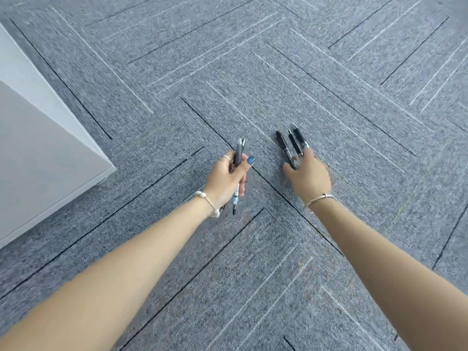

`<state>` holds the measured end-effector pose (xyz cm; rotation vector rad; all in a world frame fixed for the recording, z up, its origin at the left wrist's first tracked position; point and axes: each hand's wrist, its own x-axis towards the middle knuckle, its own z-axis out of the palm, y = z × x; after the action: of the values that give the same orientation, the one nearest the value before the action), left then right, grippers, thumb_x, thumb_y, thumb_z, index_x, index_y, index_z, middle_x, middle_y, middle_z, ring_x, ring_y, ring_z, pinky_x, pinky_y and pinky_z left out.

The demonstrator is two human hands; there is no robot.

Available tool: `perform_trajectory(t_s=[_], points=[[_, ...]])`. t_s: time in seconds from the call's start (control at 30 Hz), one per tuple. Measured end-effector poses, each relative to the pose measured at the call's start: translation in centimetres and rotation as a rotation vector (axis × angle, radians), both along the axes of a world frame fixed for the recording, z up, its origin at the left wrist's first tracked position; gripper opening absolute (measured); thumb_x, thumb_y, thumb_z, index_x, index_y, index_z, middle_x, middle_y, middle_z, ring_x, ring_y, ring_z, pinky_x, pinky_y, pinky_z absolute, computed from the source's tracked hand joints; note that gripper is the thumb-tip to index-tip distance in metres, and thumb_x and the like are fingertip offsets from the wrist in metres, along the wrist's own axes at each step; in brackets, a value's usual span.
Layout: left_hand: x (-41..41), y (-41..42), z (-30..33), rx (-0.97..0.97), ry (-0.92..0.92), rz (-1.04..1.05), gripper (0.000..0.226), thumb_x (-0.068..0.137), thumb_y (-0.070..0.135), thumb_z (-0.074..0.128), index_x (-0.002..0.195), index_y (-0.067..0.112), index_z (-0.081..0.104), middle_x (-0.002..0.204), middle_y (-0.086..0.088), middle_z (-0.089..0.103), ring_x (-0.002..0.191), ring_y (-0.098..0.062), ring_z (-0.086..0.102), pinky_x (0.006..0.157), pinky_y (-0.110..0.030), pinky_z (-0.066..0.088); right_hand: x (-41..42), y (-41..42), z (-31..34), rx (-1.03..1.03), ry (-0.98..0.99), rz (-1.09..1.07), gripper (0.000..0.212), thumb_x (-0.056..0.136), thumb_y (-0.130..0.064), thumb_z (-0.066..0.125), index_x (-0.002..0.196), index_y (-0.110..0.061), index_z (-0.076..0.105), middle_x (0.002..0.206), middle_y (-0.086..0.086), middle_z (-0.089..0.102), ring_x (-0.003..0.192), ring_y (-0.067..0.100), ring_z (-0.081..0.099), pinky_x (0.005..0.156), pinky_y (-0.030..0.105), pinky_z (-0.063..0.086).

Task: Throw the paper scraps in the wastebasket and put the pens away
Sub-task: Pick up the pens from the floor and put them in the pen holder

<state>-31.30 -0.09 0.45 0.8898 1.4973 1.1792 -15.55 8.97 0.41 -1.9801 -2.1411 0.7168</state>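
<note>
1. I see both bare arms reaching forward and down over a grey carpet (329, 79) laid in tiles with dark and pale stripes.
2. My left hand (226, 179) is closed in a fist around a grey pen (238, 154). The pen's clip end sticks up past the thumb and forefinger, and its tip points down toward me below the heel of the hand. The thumb, with a blue-painted nail, presses against the barrel. A ring shows on one finger.
3. A beaded bracelet (209, 202) with white beads sits on the left wrist.
4. My right hand (310, 177) is seen from the back, low over the carpet, fingers pointing away from me. Three dark pens (291, 145) fan out beyond its fingertips, their far ends spread apart.
5. The near ends of those pens disappear under the fingers. The fingers appear curled onto them, but I cannot tell whether the pens are lifted or lie on the carpet.
6. A thin metal bangle (320, 198) circles the right wrist.
7. A pale grey cabinet (38, 148) stands at the left edge, well apart from both hands, its lower corner just above the carpet.
8. No paper scraps or wastebasket show in this view.
</note>
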Motion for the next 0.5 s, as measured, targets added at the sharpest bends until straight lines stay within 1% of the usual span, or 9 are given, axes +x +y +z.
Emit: perform_trajectory(t_s=[0.07, 0.13, 0.17, 0.23, 0.33, 0.4, 0.43, 0.5], points=[[-0.4, 0.7, -0.1, -0.009, -0.009, 0.013, 0.004, 0.091, 0.022, 0.050, 0.090, 0.018, 0.048, 0.059, -0.002, 0.049, 0.041, -0.011, 0.047, 0.044, -0.027, 0.048, -0.4, 0.5, -0.2, 0.008, -0.041, -0.028, 0.037, 0.086, -0.035, 0.058, 0.110, -0.011, 0.043, 0.083, 0.005, 0.058, 0.069, 0.024, 0.060, 0.061, 0.042, 0.054], [-0.5, 1.1, -0.4, -0.015, 0.003, 0.028, 0.007, 0.090, 0.024, 0.050, 0.089, 0.018, 0.048, 0.059, -0.001, 0.050, 0.041, -0.010, 0.048, 0.045, -0.029, 0.049, -0.5, 1.1, -0.4, 0.004, -0.074, -0.015, 0.031, 0.088, -0.036, 0.056, 0.097, -0.010, 0.044, 0.075, 0.003, 0.054, 0.060, 0.020, 0.054, 0.051, 0.033, 0.046], [-0.4, 1.2, -0.7, -0.021, 0.013, 0.034, 0.008, 0.090, 0.025, 0.051, 0.089, 0.018, 0.048, 0.060, 0.000, 0.050, 0.041, -0.011, 0.049, 0.046, -0.029, 0.049, -0.4, 1.4, -0.5, -0.007, -0.090, 0.013, 0.029, 0.089, -0.036, 0.055, 0.093, -0.009, 0.044, 0.071, 0.002, 0.052, 0.056, 0.017, 0.050, 0.048, 0.030, 0.041], [-0.3, 1.2, -1.3, -0.028, 0.042, 0.041, 0.008, 0.089, 0.026, 0.052, 0.090, 0.019, 0.049, 0.060, 0.001, 0.051, 0.042, -0.011, 0.051, 0.048, -0.031, 0.051, -0.3, 1.6, -0.7, -0.033, -0.109, 0.082, 0.026, 0.092, -0.034, 0.050, 0.084, -0.009, 0.045, 0.067, 0.001, 0.050, 0.051, 0.014, 0.046, 0.045, 0.025, 0.037], [0.0, 1.2, -2.0, -0.029, 0.074, 0.091, 0.008, 0.088, 0.029, 0.053, 0.090, 0.022, 0.050, 0.059, 0.003, 0.052, 0.042, -0.010, 0.052, 0.048, -0.031, 0.053, 0.2, 1.6, -0.5, -0.038, -0.081, 0.151, 0.030, 0.092, -0.034, 0.044, 0.070, -0.013, 0.042, 0.061, 0.000, 0.046, 0.045, 0.014, 0.039, 0.040, 0.023, 0.032], [0.1, 1.3, -2.1, -0.025, 0.070, 0.112, 0.008, 0.088, 0.031, 0.053, 0.090, 0.023, 0.049, 0.058, 0.003, 0.052, 0.041, -0.010, 0.052, 0.046, -0.028, 0.052, 0.7, 1.7, 0.3, -0.025, 0.007, 0.151, 0.030, 0.092, -0.029, 0.043, 0.067, -0.014, 0.039, 0.057, -0.002, 0.042, 0.043, 0.013, 0.035, 0.039, 0.022, 0.030], [0.0, 1.3, -2.1, -0.023, 0.076, 0.110, 0.009, 0.088, 0.031, 0.053, 0.089, 0.023, 0.049, 0.058, 0.003, 0.052, 0.041, -0.010, 0.052, 0.045, -0.027, 0.051, 1.0, 2.0, 0.7, -0.039, 0.106, 0.116, 0.027, 0.092, -0.025, 0.043, 0.068, -0.014, 0.039, 0.057, -0.002, 0.044, 0.044, 0.013, 0.036, 0.040, 0.022, 0.031], [0.0, 1.4, -2.2, -0.021, 0.079, 0.104, 0.012, 0.088, 0.031, 0.053, 0.091, 0.020, 0.050, 0.058, 0.003, 0.052, 0.041, -0.009, 0.052, 0.044, -0.027, 0.050, 1.6, 2.8, 1.7, -0.147, 0.438, -0.045, 0.016, 0.094, -0.018, 0.043, 0.079, -0.015, 0.043, 0.063, 0.002, 0.052, 0.048, 0.014, 0.047, 0.045, 0.025, 0.044]])
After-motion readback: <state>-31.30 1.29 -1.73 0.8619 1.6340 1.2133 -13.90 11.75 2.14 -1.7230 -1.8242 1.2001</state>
